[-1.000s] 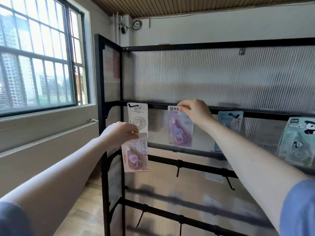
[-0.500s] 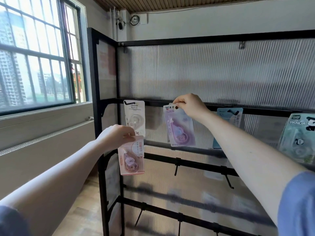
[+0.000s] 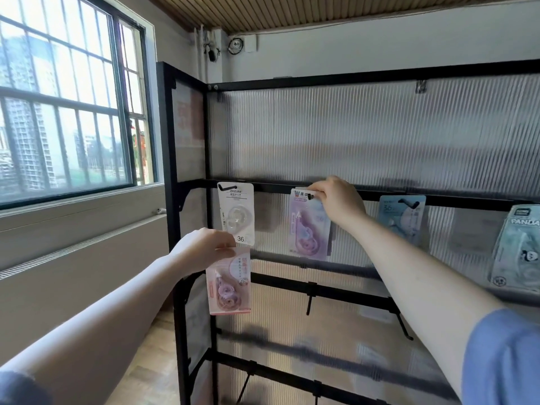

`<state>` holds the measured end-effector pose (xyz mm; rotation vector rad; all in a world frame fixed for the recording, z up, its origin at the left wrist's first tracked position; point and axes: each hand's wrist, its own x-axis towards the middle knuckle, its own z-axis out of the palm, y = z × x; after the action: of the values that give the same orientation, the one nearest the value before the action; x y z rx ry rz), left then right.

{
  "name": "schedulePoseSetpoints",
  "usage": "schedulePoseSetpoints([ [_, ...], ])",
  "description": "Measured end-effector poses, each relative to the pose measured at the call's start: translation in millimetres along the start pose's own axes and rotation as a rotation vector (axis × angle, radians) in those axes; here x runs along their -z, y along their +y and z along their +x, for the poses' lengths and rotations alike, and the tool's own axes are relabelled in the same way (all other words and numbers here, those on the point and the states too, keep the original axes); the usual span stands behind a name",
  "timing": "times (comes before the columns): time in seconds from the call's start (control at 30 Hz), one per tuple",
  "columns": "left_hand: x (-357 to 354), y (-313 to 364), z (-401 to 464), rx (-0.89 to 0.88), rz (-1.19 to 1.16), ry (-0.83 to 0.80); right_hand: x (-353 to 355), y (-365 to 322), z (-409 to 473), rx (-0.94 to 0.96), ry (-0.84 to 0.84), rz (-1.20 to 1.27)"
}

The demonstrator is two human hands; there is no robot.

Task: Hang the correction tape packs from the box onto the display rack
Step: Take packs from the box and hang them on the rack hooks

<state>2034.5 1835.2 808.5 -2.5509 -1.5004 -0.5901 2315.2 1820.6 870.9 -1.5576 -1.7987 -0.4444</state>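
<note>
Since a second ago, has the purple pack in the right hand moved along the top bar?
Cannot tell: the purple pack hangs under the top bar between the white pack and blue pack as before; the camera moved.

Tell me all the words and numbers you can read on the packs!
"36": white pack, bottom corner.
"36": blue pack, top left.
"PANDA": panda pack, cut off by the frame edge.
Purple pack and pink pack: print too blurred to read.
</note>
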Motion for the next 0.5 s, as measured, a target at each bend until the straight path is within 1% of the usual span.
schedulePoseSetpoints([
  [0.23,-1,3,2,-0.026,-0.025,-0.015,5,3,-16,0.003,0.062,-0.133],
  [0.5,3,23,5,-0.084,-0.033,0.009,45,17,-41,-0.091,0.062,-0.297],
])
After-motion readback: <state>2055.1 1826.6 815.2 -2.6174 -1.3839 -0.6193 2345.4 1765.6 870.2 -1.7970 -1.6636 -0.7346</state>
